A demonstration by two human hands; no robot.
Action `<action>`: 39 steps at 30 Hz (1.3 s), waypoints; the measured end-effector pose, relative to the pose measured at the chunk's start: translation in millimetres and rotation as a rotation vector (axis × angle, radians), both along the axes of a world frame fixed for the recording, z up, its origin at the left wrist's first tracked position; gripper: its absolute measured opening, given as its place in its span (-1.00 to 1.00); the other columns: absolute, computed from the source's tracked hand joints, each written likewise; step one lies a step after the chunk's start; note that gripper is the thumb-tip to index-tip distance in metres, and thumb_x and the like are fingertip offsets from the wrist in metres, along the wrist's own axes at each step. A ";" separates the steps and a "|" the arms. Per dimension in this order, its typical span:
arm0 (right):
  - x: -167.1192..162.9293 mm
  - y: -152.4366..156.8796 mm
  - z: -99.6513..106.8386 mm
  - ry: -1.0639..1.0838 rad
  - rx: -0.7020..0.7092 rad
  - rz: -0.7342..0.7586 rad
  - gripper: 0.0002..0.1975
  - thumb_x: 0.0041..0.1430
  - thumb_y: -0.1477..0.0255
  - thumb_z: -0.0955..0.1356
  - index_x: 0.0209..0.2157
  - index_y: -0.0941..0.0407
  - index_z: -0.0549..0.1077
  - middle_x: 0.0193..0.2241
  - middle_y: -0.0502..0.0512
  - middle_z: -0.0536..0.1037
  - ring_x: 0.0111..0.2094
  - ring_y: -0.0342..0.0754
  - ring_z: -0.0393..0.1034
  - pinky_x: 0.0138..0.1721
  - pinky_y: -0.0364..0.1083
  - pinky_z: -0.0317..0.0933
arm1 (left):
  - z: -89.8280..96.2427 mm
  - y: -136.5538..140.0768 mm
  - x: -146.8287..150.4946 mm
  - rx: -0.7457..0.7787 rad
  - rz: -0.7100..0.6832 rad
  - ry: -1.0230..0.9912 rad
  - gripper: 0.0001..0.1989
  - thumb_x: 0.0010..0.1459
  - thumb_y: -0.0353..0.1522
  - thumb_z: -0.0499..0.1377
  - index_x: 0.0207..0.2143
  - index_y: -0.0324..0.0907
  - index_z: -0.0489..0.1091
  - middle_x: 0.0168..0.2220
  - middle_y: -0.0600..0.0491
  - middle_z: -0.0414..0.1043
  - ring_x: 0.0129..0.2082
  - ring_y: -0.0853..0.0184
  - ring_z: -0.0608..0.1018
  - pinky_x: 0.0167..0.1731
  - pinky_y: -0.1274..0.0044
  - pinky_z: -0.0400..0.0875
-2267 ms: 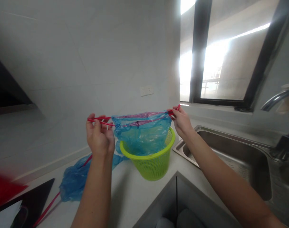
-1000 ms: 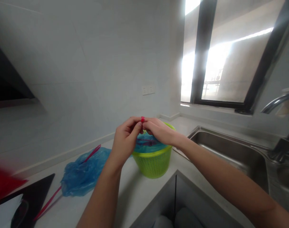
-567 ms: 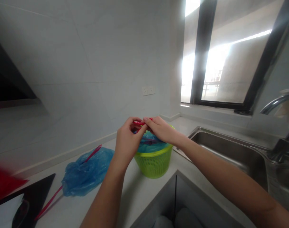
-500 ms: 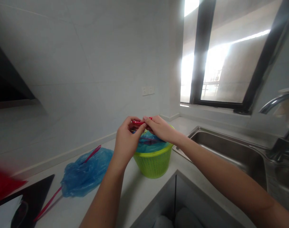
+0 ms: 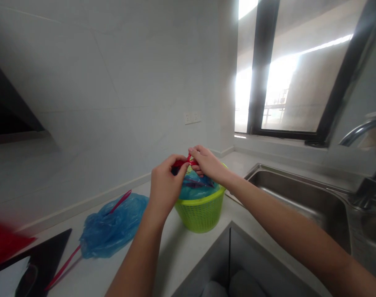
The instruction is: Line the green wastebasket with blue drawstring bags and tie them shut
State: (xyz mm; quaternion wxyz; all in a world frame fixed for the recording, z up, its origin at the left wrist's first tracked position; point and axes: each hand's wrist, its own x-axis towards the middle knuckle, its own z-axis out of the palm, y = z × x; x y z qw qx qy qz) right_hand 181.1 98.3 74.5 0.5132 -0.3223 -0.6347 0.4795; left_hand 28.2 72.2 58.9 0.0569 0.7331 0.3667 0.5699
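Observation:
Both hands meet over the far side of a lime-green plastic basket (image 5: 200, 216), pinching a red plastic strip (image 5: 191, 161). My left hand (image 5: 167, 175) grips it from the left between thumb and fingers. From the right, my right hand (image 5: 208, 163) pinches the upper part of the strip, its fingertips close to the left thumb. Inside the basket sits a blue plastic bag (image 5: 198, 189), partly hidden by my hands. Whether the strip joins this bag, I cannot tell. Left of my left forearm, another blue plastic bag (image 5: 112, 225) with pink drawstrings lies crumpled on the white counter (image 5: 172, 255).
A steel sink (image 5: 294, 198) with a faucet (image 5: 364, 130) is at the right. At the lower left are a black panel (image 5: 48, 255) and a blurred red object (image 5: 5, 243). A grey open drawer or cabinet (image 5: 206, 264) is below the basket. The wall carries sockets (image 5: 192, 118).
The red strip, earlier stretched nearly level between my hands, now bunches and crosses at the fingertips. My right hand has shifted slightly upward. Basket and bags stay put.

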 end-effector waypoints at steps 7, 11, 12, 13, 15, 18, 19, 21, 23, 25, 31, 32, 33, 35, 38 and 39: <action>28.3 -26.0 -12.1 -0.188 0.478 -0.197 -0.85 0.14 0.52 0.30 -0.30 0.05 0.21 -0.45 -0.10 0.35 -0.47 -0.17 0.23 -0.42 -0.19 0.13 | -0.5 4.9 -0.5 0.134 0.065 0.126 -0.84 0.25 -0.30 0.20 -0.24 -0.10 0.59 -0.26 0.00 0.60 -0.27 0.23 0.57 -0.17 0.44 0.38; 40.1 -26.8 -23.9 -0.412 0.722 -0.310 -0.84 0.20 0.60 0.23 -0.36 0.10 0.37 -0.38 0.02 0.45 -0.31 -0.08 0.33 -0.21 -0.10 0.18 | 2.0 2.1 -0.2 -0.031 -0.021 0.157 -0.81 0.24 -0.28 0.19 -0.26 -0.09 0.61 -0.28 -0.01 0.60 -0.30 0.22 0.55 -0.24 0.44 0.37; 41.6 -24.6 -27.2 -0.443 0.747 -0.320 -0.80 0.20 0.62 0.22 -0.36 0.11 0.42 -0.36 0.04 0.47 -0.28 -0.07 0.36 -0.18 -0.09 0.19 | 2.2 1.9 -0.6 -0.119 -0.059 0.141 -0.80 0.24 -0.26 0.19 -0.27 -0.10 0.61 -0.30 -0.01 0.60 -0.32 0.22 0.55 -0.28 0.45 0.36; 42.6 -22.4 -30.1 -0.455 0.762 -0.330 -0.76 0.20 0.64 0.21 -0.35 0.11 0.47 -0.32 0.07 0.50 -0.25 -0.05 0.38 -0.15 -0.08 0.20 | 2.3 2.2 -1.1 -0.221 -0.108 0.116 -0.79 0.22 -0.24 0.20 -0.29 -0.12 0.62 -0.32 -0.01 0.59 -0.34 0.22 0.54 -0.32 0.46 0.35; 43.3 -19.6 -33.8 -0.457 0.786 -0.356 -0.70 0.22 0.66 0.21 -0.27 0.12 0.53 -0.22 0.12 0.53 -0.17 -0.03 0.42 -0.07 -0.05 0.23 | 1.9 3.5 -2.4 -0.432 -0.224 0.041 -0.75 0.18 -0.19 0.24 -0.32 -0.17 0.62 -0.35 -0.02 0.58 -0.40 0.25 0.51 -0.38 0.49 0.33; 42.5 -22.0 -33.3 -0.447 0.821 -0.375 -0.73 0.27 0.58 0.25 -0.10 0.13 0.54 -0.06 0.19 0.51 -0.02 0.03 0.40 0.07 0.00 0.22 | 1.9 4.9 -4.8 -0.687 -0.375 -0.119 -0.71 0.07 -0.15 0.32 -0.37 -0.22 0.59 -0.38 -0.04 0.55 -0.46 0.31 0.47 -0.42 0.52 0.33; 42.2 -23.9 -32.1 -0.446 0.827 -0.360 -0.74 0.29 0.53 0.28 -0.05 0.13 0.53 -0.02 0.21 0.48 0.01 0.04 0.38 0.10 0.02 0.22 | 2.5 4.7 -5.6 -0.749 -0.411 -0.174 -0.70 0.04 -0.15 0.35 -0.38 -0.23 0.58 -0.39 -0.03 0.53 -0.47 0.34 0.46 -0.43 0.54 0.33; 42.2 -27.2 -29.5 -0.458 0.821 -0.310 -0.75 0.30 0.42 0.33 -0.02 0.12 0.52 0.02 0.22 0.46 0.04 0.06 0.36 0.12 0.04 0.21 | 4.6 3.4 -7.2 -0.825 -0.474 -0.273 -0.72 -0.01 -0.18 0.39 -0.43 -0.24 0.55 -0.46 0.02 0.47 -0.52 0.40 0.42 -0.48 0.59 0.30; 43.1 -28.1 -27.6 -0.472 0.802 -0.258 -0.79 0.33 0.36 0.34 -0.08 0.10 0.55 -0.02 0.19 0.48 0.02 0.05 0.36 0.12 0.05 0.21 | 7.1 1.8 -8.5 -0.847 -0.537 -0.346 -0.73 -0.01 -0.22 0.39 -0.50 -0.25 0.50 -0.52 0.07 0.39 -0.55 0.46 0.37 -0.51 0.64 0.26; 44.5 -26.9 -26.9 -0.444 0.767 -0.218 -0.81 0.36 0.34 0.32 -0.18 0.09 0.57 -0.09 0.15 0.50 -0.01 0.03 0.37 0.10 0.04 0.21 | 8.7 1.4 -8.8 -0.857 -0.578 -0.396 -0.73 -0.01 -0.24 0.39 -0.52 -0.26 0.48 -0.53 0.09 0.35 -0.56 0.49 0.36 -0.53 0.67 0.24; 48.7 -22.8 -28.1 -0.229 0.646 -0.153 -0.67 0.38 0.40 0.28 -0.49 0.13 0.45 -0.12 0.11 0.49 -0.05 -0.03 0.38 0.08 -0.02 0.17 | 4.9 7.3 -4.3 -0.752 -0.411 -0.512 -0.63 -0.12 -0.23 0.44 -0.27 -0.26 0.60 -0.42 -0.01 0.53 -0.47 0.35 0.50 -0.40 0.56 0.42; 49.5 -22.8 -28.2 -0.223 0.636 -0.176 -0.66 0.36 0.42 0.28 -0.53 0.13 0.43 -0.11 0.11 0.49 -0.03 -0.03 0.37 0.10 -0.01 0.14 | 3.7 9.3 -4.4 -0.728 -0.374 -0.516 -0.60 -0.14 -0.22 0.45 -0.25 -0.25 0.60 -0.38 -0.04 0.55 -0.45 0.32 0.51 -0.36 0.53 0.44; 50.7 -22.8 -28.1 -0.220 0.626 -0.203 -0.65 0.34 0.44 0.29 -0.56 0.14 0.42 -0.11 0.11 0.49 -0.01 -0.02 0.36 0.12 -0.01 0.12 | 2.4 12.1 -5.4 -0.701 -0.331 -0.515 -0.58 -0.15 -0.21 0.45 -0.23 -0.25 0.61 -0.35 -0.05 0.57 -0.44 0.31 0.52 -0.35 0.51 0.45; 55.4 -22.8 -26.6 -0.210 0.600 -0.251 -0.63 0.30 0.48 0.28 -0.62 0.14 0.38 -0.12 0.10 0.50 0.00 -0.01 0.36 0.12 -0.01 0.10 | -0.6 20.3 -10.9 -0.621 -0.223 -0.509 -0.57 -0.15 -0.19 0.44 -0.22 -0.24 0.61 -0.32 -0.07 0.59 -0.43 0.31 0.52 -0.38 0.52 0.42; 71.4 -23.1 -20.4 -0.236 0.569 -0.267 -0.62 0.26 0.50 0.26 -0.66 0.14 0.35 -0.13 0.09 0.51 -0.03 -0.01 0.37 0.09 -0.01 0.10 | -5.6 40.0 -27.5 -0.458 -0.088 -0.540 -0.62 -0.12 -0.21 0.41 -0.25 -0.25 0.62 -0.36 -0.04 0.57 -0.43 0.37 0.49 -0.40 0.58 0.36; 78.8 -23.3 -17.7 -0.262 0.574 -0.258 -0.63 0.24 0.50 0.26 -0.66 0.14 0.35 -0.12 0.09 0.51 -0.03 -0.01 0.36 0.10 0.00 0.10 | -7.1 47.6 -34.3 -0.418 -0.068 -0.575 -0.64 -0.13 -0.24 0.40 -0.26 -0.26 0.61 -0.40 -0.02 0.55 -0.44 0.39 0.48 -0.40 0.60 0.35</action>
